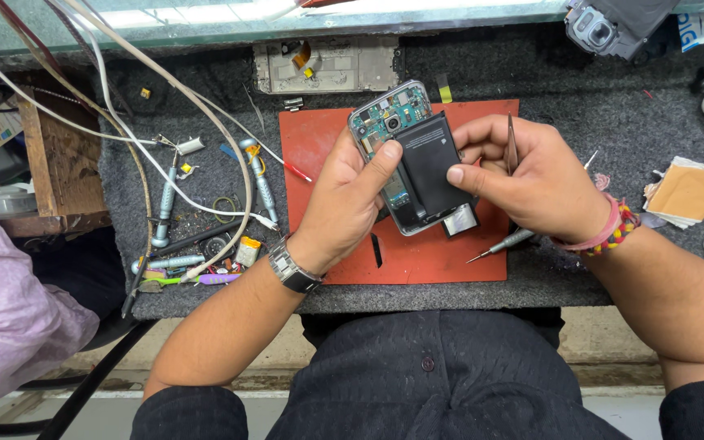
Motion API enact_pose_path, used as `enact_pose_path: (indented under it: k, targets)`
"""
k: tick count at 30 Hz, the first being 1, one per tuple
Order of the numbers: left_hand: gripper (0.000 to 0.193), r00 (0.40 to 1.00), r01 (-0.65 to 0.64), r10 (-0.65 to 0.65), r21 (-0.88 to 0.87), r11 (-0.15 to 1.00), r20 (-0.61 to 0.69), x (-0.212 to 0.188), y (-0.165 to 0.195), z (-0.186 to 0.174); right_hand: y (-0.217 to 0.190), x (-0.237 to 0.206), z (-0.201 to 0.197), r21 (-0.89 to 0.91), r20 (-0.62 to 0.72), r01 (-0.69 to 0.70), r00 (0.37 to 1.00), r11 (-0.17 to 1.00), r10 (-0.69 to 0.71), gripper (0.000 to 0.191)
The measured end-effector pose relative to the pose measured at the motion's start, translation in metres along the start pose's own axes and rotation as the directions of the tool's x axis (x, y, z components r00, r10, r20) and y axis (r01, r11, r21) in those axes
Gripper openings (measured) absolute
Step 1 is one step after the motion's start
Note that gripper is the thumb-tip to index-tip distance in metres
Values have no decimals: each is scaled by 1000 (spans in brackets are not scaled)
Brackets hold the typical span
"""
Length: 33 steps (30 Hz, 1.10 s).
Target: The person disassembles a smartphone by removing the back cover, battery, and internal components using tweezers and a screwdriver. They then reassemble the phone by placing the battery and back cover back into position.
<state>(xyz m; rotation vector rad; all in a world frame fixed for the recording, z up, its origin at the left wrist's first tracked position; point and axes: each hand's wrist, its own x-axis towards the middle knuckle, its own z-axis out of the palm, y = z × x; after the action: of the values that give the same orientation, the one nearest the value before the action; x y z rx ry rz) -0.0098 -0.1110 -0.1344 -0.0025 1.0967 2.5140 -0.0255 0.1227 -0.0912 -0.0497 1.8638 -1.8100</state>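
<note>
Left hand (344,204) grips an opened phone (393,130); right hand (531,175) pinches its flat black battery (432,167) and tweezers (512,145) above a red mat (319,138)

Matt black battery (429,167), smooth red mat (319,138), perhaps rubber, rough grey felt (629,122)

Black battery (429,165), red mat (319,138)

Red mat (327,138) — screwdrivers (261,181), cables (124,122).
</note>
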Motion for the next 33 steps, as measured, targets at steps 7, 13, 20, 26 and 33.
enact_pose_path:
  k: [7, 13, 20, 26, 33]
  targets:
    - [43, 1000, -26, 26, 8, 1000, -13, 2, 2, 0, 0, -1, -11, 37, -55, 88, 995, 995, -86, 28]
    - [44, 998, -52, 55, 89, 995, -30, 3, 3, 0, -8, -2, -23, -48, -98, 67, 993, 997, -71, 29]
    - [42, 998, -43, 49, 112, 993, -46, 1, 5, 2, -6, -3, -15, -77, -15, 3, 1000, 997, -4, 28]
    - [40, 983, -126, 151, 221, 967, -102, 3, 10, 1, -18, -4, -36, -347, -28, 35, 998, 937, -48, 28]
    - [41, 970, -54, 112, 260, 964, -214, 5, 21, 0, -25, 0, -62, -810, -43, 23, 994, 586, -99, 33]
